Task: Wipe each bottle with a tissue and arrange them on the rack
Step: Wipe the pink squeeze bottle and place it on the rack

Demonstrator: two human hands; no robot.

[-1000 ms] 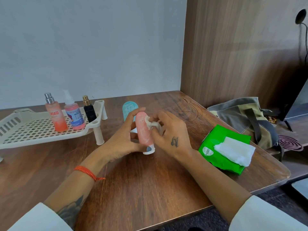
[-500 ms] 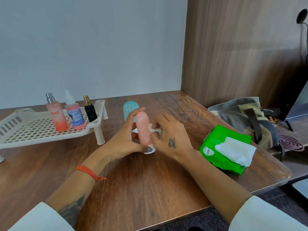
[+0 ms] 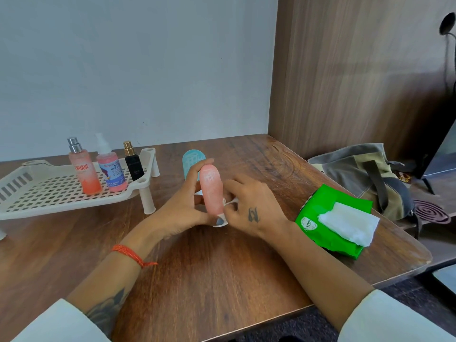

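My left hand [image 3: 182, 206] holds a pink tube bottle [image 3: 211, 191] upright on its white cap, at the middle of the wooden table. My right hand [image 3: 251, 206] presses a small crumpled tissue [image 3: 228, 202] against the tube's lower right side. A light blue tube [image 3: 191, 161] stands just behind, partly hidden by my fingers. On the white perforated rack [image 3: 49, 193] at the left stand three bottles: an orange spray bottle [image 3: 84, 172], a pink spray bottle [image 3: 111, 172] and a small black bottle [image 3: 133, 164].
A green tissue pack [image 3: 328, 223] with a white tissue sticking out lies at the right of the table [image 3: 209, 267]. Beyond the table's right edge sit a grey-olive bag [image 3: 362, 171] and a dark coil [image 3: 431, 213]. A wood panel wall rises behind.
My right hand has slid the tissue down the pink tube, from near its top to near its cap. The left hand keeps the same hold.
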